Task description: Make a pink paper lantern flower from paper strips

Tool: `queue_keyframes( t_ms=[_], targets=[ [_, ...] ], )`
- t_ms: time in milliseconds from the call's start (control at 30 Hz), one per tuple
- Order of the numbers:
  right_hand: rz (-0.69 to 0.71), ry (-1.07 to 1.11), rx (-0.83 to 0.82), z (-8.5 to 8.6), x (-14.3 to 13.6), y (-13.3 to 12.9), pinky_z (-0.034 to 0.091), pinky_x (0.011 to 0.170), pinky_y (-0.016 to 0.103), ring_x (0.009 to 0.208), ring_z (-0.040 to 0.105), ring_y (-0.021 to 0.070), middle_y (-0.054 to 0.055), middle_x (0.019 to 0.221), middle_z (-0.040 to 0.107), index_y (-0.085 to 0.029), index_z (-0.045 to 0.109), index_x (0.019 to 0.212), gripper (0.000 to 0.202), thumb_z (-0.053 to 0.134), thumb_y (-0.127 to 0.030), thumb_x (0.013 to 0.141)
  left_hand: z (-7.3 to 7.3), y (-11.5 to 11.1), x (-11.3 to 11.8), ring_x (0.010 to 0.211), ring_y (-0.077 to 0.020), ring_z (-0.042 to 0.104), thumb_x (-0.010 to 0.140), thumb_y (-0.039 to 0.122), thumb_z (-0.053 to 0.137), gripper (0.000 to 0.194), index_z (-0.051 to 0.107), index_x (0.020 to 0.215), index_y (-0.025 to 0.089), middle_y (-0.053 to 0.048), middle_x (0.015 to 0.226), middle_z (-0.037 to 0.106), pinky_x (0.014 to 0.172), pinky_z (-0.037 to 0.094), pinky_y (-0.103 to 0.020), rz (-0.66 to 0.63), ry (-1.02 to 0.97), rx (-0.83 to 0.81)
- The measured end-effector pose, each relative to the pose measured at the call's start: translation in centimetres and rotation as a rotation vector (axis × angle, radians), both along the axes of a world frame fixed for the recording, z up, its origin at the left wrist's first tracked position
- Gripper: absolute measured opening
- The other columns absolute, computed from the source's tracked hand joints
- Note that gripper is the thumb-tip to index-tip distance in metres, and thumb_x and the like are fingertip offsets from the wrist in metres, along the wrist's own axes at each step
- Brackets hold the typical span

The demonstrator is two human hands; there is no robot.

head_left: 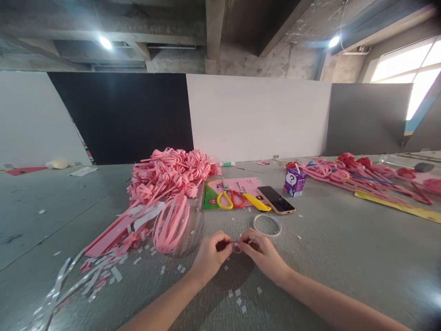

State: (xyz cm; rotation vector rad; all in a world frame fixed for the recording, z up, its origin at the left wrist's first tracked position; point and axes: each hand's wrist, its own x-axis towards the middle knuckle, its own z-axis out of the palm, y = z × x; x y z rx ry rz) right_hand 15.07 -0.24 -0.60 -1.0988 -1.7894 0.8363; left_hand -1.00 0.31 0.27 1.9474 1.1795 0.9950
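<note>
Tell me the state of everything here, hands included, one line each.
Left hand: pinching small pink loop
Right hand: pinching it too
Scissors: lying flat
Yellow cutter: lying flat, blade extension unclear
Phone: face up, screen dark
Purple box: upright
White ring: lying flat
Ceiling lights: lit

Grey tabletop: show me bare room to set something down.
The widest patch lies between the right hand and the flat yellow strip; another, lightly littered, left of the pink paper-strip pile. Crowded: the middle, around the red-and-yellow scissors and black-screened phone, and that pile's scrap-strewn near side.
</note>
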Motion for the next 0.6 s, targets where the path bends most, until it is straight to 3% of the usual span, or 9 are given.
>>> queue_keyframes(
  t_ms=[300,600],
  targets=[
    [0.036,-0.086,0.006,-0.24,-0.15,-0.07,0.036,0.057,0.020,0.063,0.048,0.0110,-0.001,0.067,0.052,-0.016,0.054,0.064,0.008,0.052,-0.015,0.071,0.22,-0.36,0.01,0.060,-0.0110,0.045,0.072,0.018,0.048,0.013,0.055,0.062,0.015,0.003,0.063,0.047,0.056,0.033,-0.019,-0.066,0.065,-0.004],
    [0.050,-0.038,-0.025,-0.39,0.02,-0.04,0.036,0.058,0.021,0.063,0.049,0.0113,-0.001,0.066,0.053,-0.015,0.057,0.063,0.008,0.051,-0.012,0.068,0.13,-0.34,0.15,0.059,-0.0103,0.044,0.071,0.016,0.048,0.013,0.057,0.062,0.015,0.003,0.062,0.047,0.054,0.031,-0.019,-0.076,0.090,-0.003]
  ],
)
